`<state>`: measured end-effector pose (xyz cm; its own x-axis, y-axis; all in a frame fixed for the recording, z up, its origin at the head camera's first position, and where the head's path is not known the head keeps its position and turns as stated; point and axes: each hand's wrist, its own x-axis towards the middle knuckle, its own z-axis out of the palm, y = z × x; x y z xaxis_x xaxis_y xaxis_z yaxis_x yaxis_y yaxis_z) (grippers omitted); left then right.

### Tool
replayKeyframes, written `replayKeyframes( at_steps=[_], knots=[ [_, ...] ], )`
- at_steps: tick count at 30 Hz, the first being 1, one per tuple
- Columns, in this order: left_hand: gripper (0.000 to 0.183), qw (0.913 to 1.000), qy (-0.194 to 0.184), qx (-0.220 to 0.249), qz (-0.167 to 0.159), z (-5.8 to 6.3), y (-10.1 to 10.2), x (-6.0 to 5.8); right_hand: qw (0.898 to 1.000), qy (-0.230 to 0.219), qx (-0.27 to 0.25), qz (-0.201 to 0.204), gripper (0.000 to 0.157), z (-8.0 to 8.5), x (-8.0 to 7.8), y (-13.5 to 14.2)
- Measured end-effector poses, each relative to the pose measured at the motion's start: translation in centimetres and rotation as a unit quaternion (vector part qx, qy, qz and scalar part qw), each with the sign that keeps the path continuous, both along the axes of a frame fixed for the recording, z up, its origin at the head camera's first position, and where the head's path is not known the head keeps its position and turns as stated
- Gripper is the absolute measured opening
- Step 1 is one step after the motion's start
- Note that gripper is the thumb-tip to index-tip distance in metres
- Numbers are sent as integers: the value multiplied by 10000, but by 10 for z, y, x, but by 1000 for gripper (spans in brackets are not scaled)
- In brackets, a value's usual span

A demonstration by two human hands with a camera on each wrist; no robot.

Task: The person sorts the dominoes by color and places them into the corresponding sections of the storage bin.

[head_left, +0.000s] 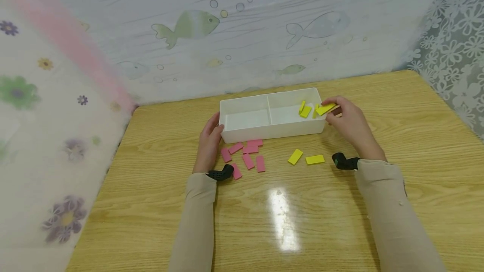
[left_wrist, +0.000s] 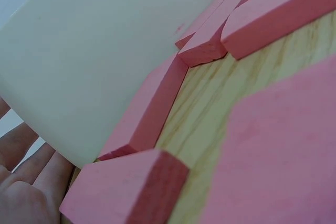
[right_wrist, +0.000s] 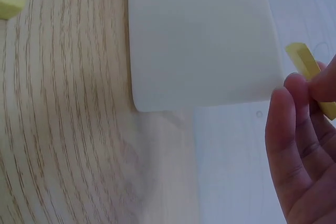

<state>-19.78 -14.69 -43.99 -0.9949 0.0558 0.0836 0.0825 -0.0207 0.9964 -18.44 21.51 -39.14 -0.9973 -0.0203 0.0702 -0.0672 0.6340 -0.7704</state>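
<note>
My left hand [head_left: 209,144] touches the left end of a white two-compartment box [head_left: 272,130], thumb at its front corner. Part of that hand [left_wrist: 31,182] shows beside the box wall in the left wrist view. Over the box's right end, my right hand [head_left: 349,123] pinches a flat yellow block [head_left: 326,109] between thumb and fingers. The right wrist view shows that block [right_wrist: 304,61] edge-on, above the rim. A few more yellow blocks [head_left: 305,112] lie or lean in the right compartment. Two yellow blocks [head_left: 295,157] rest on the table in front.
Several pink blocks [head_left: 248,161] lie scattered on the wooden table [head_left: 151,205], in front of the box's left half and close to my left hand; some are against its front wall. A wall [head_left: 257,45] with fish drawings stands behind the table.
</note>
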Motion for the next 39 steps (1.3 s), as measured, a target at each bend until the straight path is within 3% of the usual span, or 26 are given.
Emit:
replayKeyframes(
  at_steps=[5,13,17,24,39],
  knots=[
    [47,10000,45,-16,41,-12,-3,-7,10000,-7,7,69,29,-1,1,-4],
    [49,9999,123,-39,55,-16,-4,-9,9998,-126,-115,95,25,-3,2,-10],
    [49,9999,130,-28,43,-14,-5,-8,9992,-205,-306,141,25,-4,2,-11],
    [48,10000,17,-32,-46,6,0,3,9974,-226,-635,246,23,-7,0,-12],
    [48,10000,-19,32,-53,6,1,4,9979,-293,-565,141,23,-10,-1,-22]
  ],
)
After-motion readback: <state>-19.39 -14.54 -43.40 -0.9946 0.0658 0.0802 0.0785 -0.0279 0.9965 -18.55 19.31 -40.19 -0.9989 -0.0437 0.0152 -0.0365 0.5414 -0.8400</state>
